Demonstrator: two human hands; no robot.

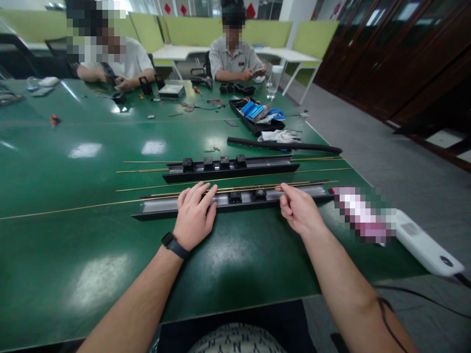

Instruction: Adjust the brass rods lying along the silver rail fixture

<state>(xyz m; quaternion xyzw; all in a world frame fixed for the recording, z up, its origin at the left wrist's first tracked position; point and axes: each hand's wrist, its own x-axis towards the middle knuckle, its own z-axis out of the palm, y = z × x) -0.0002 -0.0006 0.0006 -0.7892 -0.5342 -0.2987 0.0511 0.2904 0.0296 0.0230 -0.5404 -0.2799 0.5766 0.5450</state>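
A long black channel (162, 206) with a grey inside lies across the green table in front of me. Thin brass rods (243, 188) run along its far edge, and two small black blocks (234, 196) sit in it between my hands. My left hand (196, 215) rests over the channel and rods, fingers stretched out and lightly spread. At the right, my right hand (298, 208) is closed, thumb and forefinger pinching at a brass rod; the exact contact is partly hidden. Behind lies a second black channel (235, 172) holding several black blocks (208, 163).
More brass rods lie around the channels on the table (121, 274). Farther back are a black tube (283, 145), gloves (281, 136) and a black tray (250, 122) of items. A white power strip (423, 240) is at the right edge. Two people sit opposite, handling things.
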